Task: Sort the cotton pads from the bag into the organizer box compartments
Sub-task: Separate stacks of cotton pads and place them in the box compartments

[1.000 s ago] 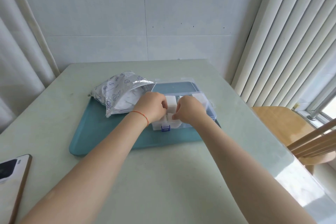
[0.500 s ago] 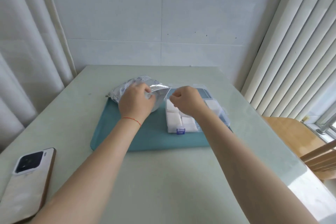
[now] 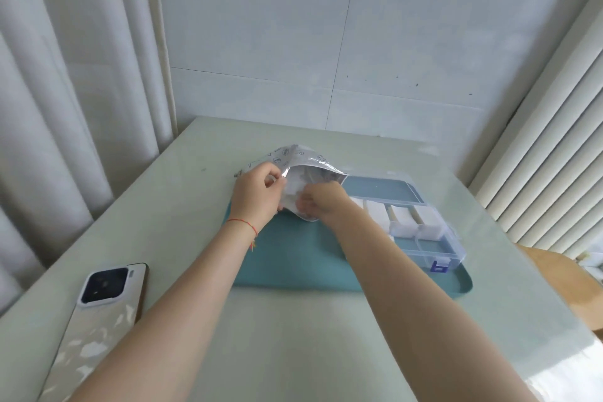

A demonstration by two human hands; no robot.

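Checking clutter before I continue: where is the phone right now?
In the head view the phone lies camera-side up on the table, near its front left corner, left of the left forearm and clear of the teal tray.

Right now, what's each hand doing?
Left hand: grips the bag edge, holding its mouth open.
Right hand: fingers curled at the bag's mouth; contents unclear.

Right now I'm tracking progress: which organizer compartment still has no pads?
The front right compartment of the organizer box, beside the blue latch: the teal tray shows through it, while the compartments behind hold white cotton pads.

Bare forearms, no sleeves; thin red string bracelet [image 3: 242,224] on left wrist.
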